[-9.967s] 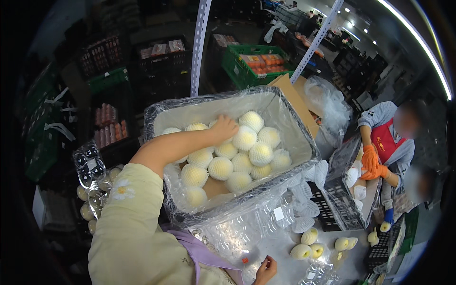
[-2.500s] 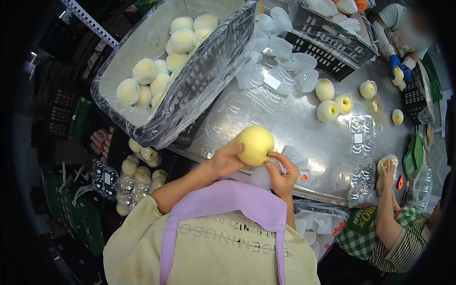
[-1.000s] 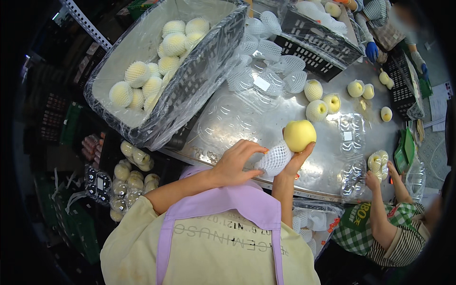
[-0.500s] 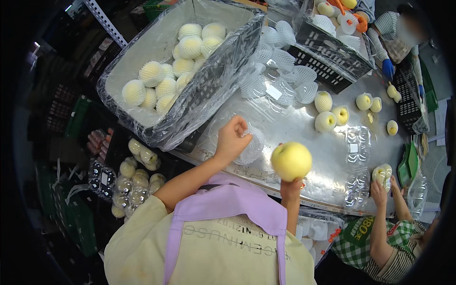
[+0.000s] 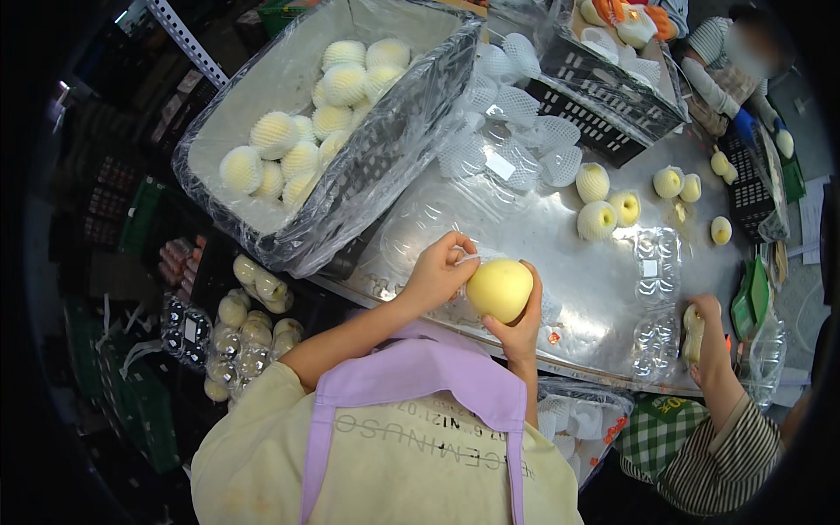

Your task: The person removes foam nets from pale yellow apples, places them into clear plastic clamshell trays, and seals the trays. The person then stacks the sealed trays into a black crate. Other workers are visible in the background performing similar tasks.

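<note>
OK, left to right. Far left: empty-looking clear clamshell (image 5: 185, 325) with a white label, just beside clear packs of pale fruit (image 5: 254, 337). Above them, plastic-wrapped crate (image 5: 411, 144), tilted in view, with fruit in white foam nets (image 5: 276, 136) piled inside.

Left hand (image 5: 440, 273): fingers curled, thumb and fingertips pinched on a thin white strip (image 5: 472, 257) at the fruit's upper left. Can't tell if the strip is foam net or film. Yellow fruit (image 5: 500, 290), round and looking bare (apple or round pear, can't tell which), is between the two hands, over the near edge of the metal table (image 5: 582, 289). Right hand (image 5: 523, 319): gripping that fruit from its right side, fingers wrapped behind, thumb below.

Beyond the hands: loose white foam sleeves (image 5: 556, 131) heaped on the table. Small red tag (image 5: 554, 338) lies right of the right hand. Further right: three netted fruits (image 5: 598, 219) grouped together, black crate (image 5: 604, 109) behind them, clear trays (image 5: 658, 262) nearer the right edge. Lower right, co-worker's bare hand (image 5: 707, 308) is on a fruit pack (image 5: 692, 335), near a green object (image 5: 751, 297).
</note>
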`<state>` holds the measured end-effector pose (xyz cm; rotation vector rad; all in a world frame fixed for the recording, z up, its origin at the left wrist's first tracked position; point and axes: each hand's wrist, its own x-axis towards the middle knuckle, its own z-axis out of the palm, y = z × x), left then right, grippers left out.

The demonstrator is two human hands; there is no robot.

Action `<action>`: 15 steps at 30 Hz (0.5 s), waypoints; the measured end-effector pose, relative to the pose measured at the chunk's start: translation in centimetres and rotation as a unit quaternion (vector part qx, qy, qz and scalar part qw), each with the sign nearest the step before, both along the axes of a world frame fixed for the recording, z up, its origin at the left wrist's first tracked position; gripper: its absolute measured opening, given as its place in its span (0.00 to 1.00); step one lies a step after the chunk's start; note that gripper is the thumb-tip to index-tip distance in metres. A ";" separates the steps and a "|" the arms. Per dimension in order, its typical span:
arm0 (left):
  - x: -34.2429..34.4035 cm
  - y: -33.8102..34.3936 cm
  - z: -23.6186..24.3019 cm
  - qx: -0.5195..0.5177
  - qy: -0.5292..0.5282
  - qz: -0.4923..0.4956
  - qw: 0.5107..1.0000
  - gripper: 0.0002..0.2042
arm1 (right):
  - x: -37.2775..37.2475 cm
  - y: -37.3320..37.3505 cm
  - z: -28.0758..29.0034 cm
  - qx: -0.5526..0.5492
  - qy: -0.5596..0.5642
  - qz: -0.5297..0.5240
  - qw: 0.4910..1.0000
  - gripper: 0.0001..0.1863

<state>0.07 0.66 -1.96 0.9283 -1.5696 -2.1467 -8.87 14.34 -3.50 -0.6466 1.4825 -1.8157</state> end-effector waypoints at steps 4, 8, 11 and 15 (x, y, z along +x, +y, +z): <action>0.7 2.3 1.5 -0.043 0.042 -0.064 0.996 0.07 | -1.1 -0.1 -0.4 0.111 0.325 -0.045 0.938 0.45; 0.7 0.9 0.7 -0.333 0.021 -0.106 0.937 0.12 | -1.3 0.1 1.2 0.122 0.430 -0.064 0.892 0.41; 0.4 0.6 0.0 -0.357 0.103 -0.089 0.924 0.19 | -1.3 0.1 2.1 0.120 0.531 -0.053 0.838 0.39; 0.0 1.4 -0.1 -0.030 0.156 -0.106 0.982 0.35 | -0.8 -0.3 3.0 0.081 0.575 -0.038 0.814 0.36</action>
